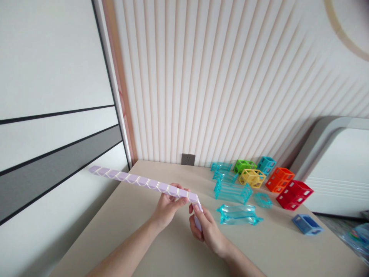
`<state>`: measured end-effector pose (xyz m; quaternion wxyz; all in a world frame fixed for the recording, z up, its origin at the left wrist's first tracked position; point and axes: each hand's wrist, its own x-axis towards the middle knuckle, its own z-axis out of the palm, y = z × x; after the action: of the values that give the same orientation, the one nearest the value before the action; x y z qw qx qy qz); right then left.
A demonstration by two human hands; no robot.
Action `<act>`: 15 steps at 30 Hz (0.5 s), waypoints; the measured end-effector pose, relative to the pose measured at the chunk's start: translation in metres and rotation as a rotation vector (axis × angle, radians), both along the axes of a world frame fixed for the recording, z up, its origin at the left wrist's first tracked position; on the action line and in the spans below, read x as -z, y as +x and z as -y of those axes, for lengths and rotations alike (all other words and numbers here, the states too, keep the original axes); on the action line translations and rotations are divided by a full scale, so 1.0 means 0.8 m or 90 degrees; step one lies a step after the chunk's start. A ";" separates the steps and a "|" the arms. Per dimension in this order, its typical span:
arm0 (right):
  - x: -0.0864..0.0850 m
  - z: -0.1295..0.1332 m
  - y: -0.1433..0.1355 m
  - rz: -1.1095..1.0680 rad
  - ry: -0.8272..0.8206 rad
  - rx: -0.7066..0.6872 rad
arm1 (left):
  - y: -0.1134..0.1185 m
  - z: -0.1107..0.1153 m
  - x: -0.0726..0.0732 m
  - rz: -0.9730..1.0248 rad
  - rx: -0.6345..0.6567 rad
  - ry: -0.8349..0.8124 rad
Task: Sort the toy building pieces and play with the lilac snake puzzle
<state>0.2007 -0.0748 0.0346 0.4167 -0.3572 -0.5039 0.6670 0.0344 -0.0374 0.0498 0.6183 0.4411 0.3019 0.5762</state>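
A long, thin purple segmented strip (138,181) with pale lines between its segments stretches from the left to the middle of the view, above the table. My left hand (168,206) is closed around it near its right end, thumb in front and fingers behind. At that end the strip bends down sharply, and my right hand (206,227) pinches the short bent part between thumb and fingers. The far left end hangs free past the table's left edge.
On the beige table (161,246), to the right, lie several clear teal pieces (239,214). Beyond them are green (244,166), yellow (251,178), teal (265,165), orange (279,180), red (294,194) and blue (307,224) open-frame blocks. A ribbed wall stands behind.
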 end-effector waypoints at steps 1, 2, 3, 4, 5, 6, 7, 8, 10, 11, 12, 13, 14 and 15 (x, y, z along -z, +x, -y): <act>-0.001 0.000 0.000 -0.020 -0.019 -0.012 | 0.000 0.000 -0.001 -0.003 -0.003 0.006; -0.002 -0.001 0.001 -0.039 -0.038 -0.024 | 0.000 -0.001 -0.002 -0.005 -0.006 0.010; -0.004 -0.001 0.002 -0.056 -0.058 -0.041 | -0.001 -0.001 -0.003 -0.006 -0.009 0.013; -0.007 -0.001 0.004 -0.070 -0.080 -0.062 | -0.001 -0.001 -0.004 -0.009 -0.009 0.015; -0.009 0.000 0.005 -0.083 -0.099 -0.089 | -0.001 0.000 -0.004 -0.011 -0.008 0.016; -0.012 0.000 0.008 -0.095 -0.115 -0.115 | -0.001 0.000 -0.005 -0.013 -0.005 0.016; -0.014 0.000 0.010 -0.105 -0.126 -0.139 | -0.001 0.001 -0.006 -0.016 -0.002 0.016; -0.016 0.001 0.012 -0.114 -0.132 -0.159 | -0.001 0.001 -0.006 -0.017 0.002 0.016; -0.018 0.001 0.013 -0.127 -0.139 -0.182 | -0.001 0.002 -0.005 -0.019 0.005 0.017; -0.019 0.001 0.013 -0.125 -0.139 -0.182 | -0.001 0.002 -0.004 -0.018 0.009 0.017; -0.018 0.001 0.011 -0.117 -0.133 -0.170 | -0.001 0.002 -0.003 -0.016 0.017 0.015; -0.018 0.000 0.008 -0.102 -0.117 -0.142 | -0.001 0.001 -0.002 -0.013 0.025 0.012; -0.017 -0.001 0.005 -0.077 -0.089 -0.097 | -0.001 0.001 -0.002 -0.009 0.030 0.009; -0.016 -0.002 0.002 -0.044 -0.049 -0.039 | -0.001 0.001 -0.002 -0.007 0.032 0.006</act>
<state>0.2020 -0.0728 0.0475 0.3988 -0.3343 -0.4738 0.7104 0.0333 -0.0379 0.0515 0.6289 0.4542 0.2916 0.5597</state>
